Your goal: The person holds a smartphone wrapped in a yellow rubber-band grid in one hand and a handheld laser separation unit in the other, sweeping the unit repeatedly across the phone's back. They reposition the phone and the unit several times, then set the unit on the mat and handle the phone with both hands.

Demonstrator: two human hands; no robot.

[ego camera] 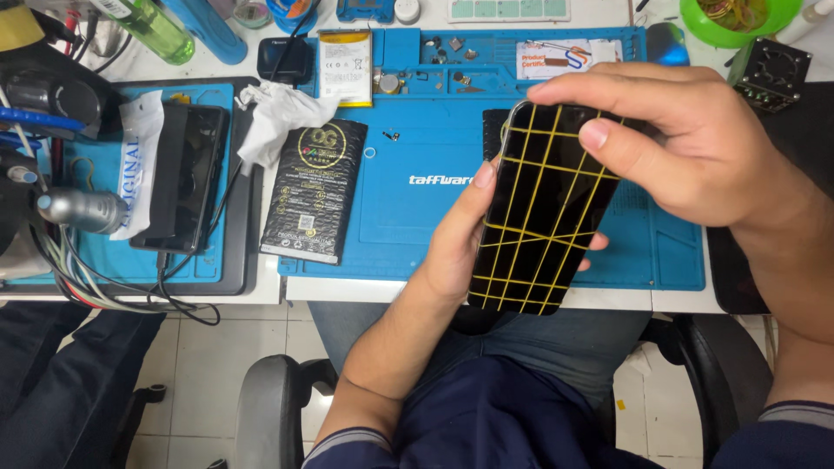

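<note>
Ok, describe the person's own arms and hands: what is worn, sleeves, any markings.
Both the left hand and right hand are bare: no gloves, rings or watch show. The forearms are uncovered down to short dark navy sleeves, each edged with a lighter grey band, seen at the left sleeve and right sleeve. No markings show on them.

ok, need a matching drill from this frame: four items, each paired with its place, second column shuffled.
Items:
1. phone
2. black pouch
3. green bowl
4. white cloth

Places:
A. far right corner of the bench
B. held in both hands, left hand below, right hand above
C. flat on the blue mat, left part
D. crumpled above the pouch

Pairs: 1-B, 2-C, 3-A, 4-D
</note>
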